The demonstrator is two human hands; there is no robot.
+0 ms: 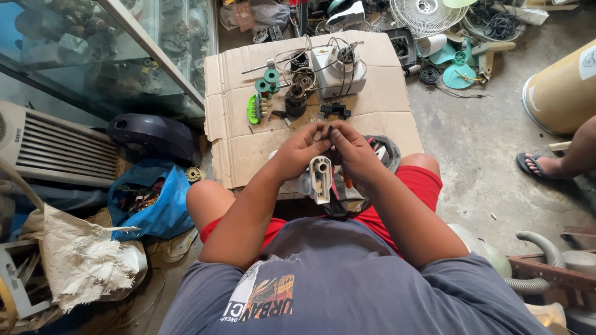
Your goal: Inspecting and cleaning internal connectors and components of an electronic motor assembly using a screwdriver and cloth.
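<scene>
Head view: the person sat on the floor, knees apart, red shorts, grey shirt. Left hand (302, 151) and right hand (354, 151) met in front of the body, fingers curled and pinched together on a small dark part (330, 131) held between the fingertips; what the part was could not be told. Just below the hands, between the knees, stood a white plastic fan piece (320, 178), touching neither hand clearly. Beyond the hands lay a flattened cardboard sheet (248, 149) carrying green wire spools (268, 80), a motor core (295, 99), a white motor housing (338, 68) with loose wires, and a black bracket (336, 111). A blue bag (158, 208) sat by the left knee. Another person's sandalled foot (540, 166) showed at far right.
</scene>
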